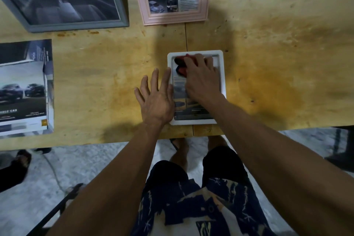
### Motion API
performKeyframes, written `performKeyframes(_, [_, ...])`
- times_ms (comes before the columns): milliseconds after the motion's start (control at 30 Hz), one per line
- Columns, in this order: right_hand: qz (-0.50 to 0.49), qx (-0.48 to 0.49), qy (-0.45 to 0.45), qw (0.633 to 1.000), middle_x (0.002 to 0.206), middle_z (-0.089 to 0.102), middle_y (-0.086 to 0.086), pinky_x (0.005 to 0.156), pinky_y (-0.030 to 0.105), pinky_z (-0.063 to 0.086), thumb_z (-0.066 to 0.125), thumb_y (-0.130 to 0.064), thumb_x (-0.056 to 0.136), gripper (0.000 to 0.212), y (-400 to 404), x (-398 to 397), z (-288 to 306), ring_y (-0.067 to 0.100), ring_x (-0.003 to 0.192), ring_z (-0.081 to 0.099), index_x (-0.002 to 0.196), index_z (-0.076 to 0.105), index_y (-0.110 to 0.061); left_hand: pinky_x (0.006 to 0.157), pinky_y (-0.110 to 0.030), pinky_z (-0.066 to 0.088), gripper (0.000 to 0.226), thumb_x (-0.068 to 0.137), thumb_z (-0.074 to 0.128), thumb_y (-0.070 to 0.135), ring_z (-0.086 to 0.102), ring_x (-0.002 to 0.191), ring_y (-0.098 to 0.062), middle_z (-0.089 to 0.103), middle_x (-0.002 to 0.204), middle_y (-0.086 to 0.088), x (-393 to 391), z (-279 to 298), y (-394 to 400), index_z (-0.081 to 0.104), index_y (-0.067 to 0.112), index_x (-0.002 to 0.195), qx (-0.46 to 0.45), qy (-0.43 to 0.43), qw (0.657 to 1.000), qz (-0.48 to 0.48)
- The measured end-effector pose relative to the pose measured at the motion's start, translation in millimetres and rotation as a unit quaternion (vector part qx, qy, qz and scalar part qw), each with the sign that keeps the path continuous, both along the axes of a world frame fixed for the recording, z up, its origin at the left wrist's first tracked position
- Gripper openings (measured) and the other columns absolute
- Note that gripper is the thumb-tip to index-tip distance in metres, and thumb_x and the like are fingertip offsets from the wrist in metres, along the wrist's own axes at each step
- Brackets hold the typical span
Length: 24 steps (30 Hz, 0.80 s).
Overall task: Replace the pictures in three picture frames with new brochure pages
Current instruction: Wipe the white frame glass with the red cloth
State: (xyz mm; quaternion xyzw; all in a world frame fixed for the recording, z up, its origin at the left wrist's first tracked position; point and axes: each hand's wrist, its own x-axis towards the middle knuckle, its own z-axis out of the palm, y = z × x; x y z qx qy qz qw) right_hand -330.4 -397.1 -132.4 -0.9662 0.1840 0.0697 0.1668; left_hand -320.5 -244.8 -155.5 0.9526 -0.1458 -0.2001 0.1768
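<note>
Head view: left hand (156, 99), fingers spread flat, steadies the white frame (223, 74) near the table (268, 53) front edge while right hand (201, 78) grips a red cloth (181, 63) on its glass, seemingly wiping; next, likely stand it beside the grey frame (76, 26) and pink frame (172, 19).

1. The yellow wooden surface (268, 44) lies bare to the right of the small white picture frame (223, 74), giving open room there.
2. A bare strip runs between the white frame and the stack of car brochure pages (24, 88) at the left edge.
3. At the back, the large grey picture frame (76, 26) and the pink picture frame (172, 19) block the far side.
4. Both hands (156, 97) (201, 78) cover the white frame.
</note>
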Motion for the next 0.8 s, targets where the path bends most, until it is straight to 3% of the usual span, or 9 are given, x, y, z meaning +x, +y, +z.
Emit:
performKeyframes(200, [0.099, -0.033, 0.029, 0.994, 0.141, 0.037, 0.008, 0.095, 0.049, 0.035, 0.057, -0.026, 0.088, 0.055, -1.4, 10.2, 2.6, 0.033, 0.127, 0.031, 0.141, 0.042, -0.027, 0.119, -0.060, -0.004, 0.048, 0.106, 0.012, 0.050, -0.006, 0.152, -0.028, 0.002, 0.166, 0.009, 0.9, -1.1, -1.3, 0.005, 0.051, 0.153, 0.008, -0.006, 1.000, 0.003])
performKeyframes(300, [0.125, -0.080, 0.003, 0.989, 0.135, 0.041, 0.008, 0.095, 0.049, 0.034, 0.058, -0.031, 0.089, 0.044, -19.1, 10.4, 6.6, 0.033, 0.126, 0.033, 0.133, 0.053, -0.027, 0.119, -0.059, -0.005, 0.048, 0.105, 0.011, 0.052, -0.007, 0.152, -0.027, 0.001, 0.166, 0.010, 0.8, -0.4, -1.6, 0.005, 0.052, 0.153, 0.006, 0.000, 1.000, 0.004])
performKeyframes(367, [0.101, -0.068, 0.002, 0.993, 0.131, 0.043, 0.006, 0.096, 0.047, 0.033, 0.057, -0.030, 0.090, 0.040, -29.1, 10.7, 7.0, 0.032, 0.125, 0.033, 0.130, 0.057, -0.029, 0.119, -0.059, -0.006, 0.048, 0.105, 0.011, 0.052, -0.007, 0.152, -0.027, 0.001, 0.166, 0.011, -0.2, 0.5, -1.7, 0.005, 0.052, 0.153, 0.005, 0.000, 1.000, 0.005])
performKeyframes(533, [0.122, -0.004, 0.032, 0.992, 0.138, 0.042, 0.002, 0.099, 0.049, 0.036, 0.062, -0.019, 0.085, 0.056, -12.2, 1.3, 8.2, 0.030, 0.127, 0.032, 0.138, 0.050, -0.030, 0.119, -0.059, -0.005, 0.048, 0.105, 0.010, 0.051, -0.007, 0.152, -0.027, 0.001, 0.166, 0.010, -0.3, 1.3, -2.2, 0.004, 0.052, 0.153, 0.005, 0.002, 1.000, 0.006])
performKeyframes(667, [0.163, -0.014, 0.025, 0.986, 0.137, 0.045, 0.001, 0.101, 0.051, 0.036, 0.062, -0.023, 0.084, 0.047, 5.3, -34.3, 8.3, 0.030, 0.128, 0.034, 0.131, 0.055, -0.029, 0.119, -0.059, -0.005, 0.048, 0.106, 0.012, 0.049, -0.005, 0.152, -0.027, 0.002, 0.166, 0.010, -0.1, 1.9, -1.3, 0.005, 0.051, 0.153, 0.002, 0.000, 1.000, 0.006])
performKeyframes(800, [0.195, 0.000, 0.005, 0.981, 0.128, 0.053, -0.002, 0.092, 0.046, 0.039, 0.058, -0.023, 0.080, 0.039, 16.2, -79.9, 5.8, 0.028, 0.119, 0.043, 0.117, 0.065, -0.031, 0.119, -0.058, -0.004, 0.048, 0.106, 0.013, 0.048, -0.005, 0.152, -0.027, 0.003, 0.166, 0.010, 0.0, 2.3, -0.3, 0.008, 0.050, 0.154, 0.000, -0.001, 1.000, 0.010])
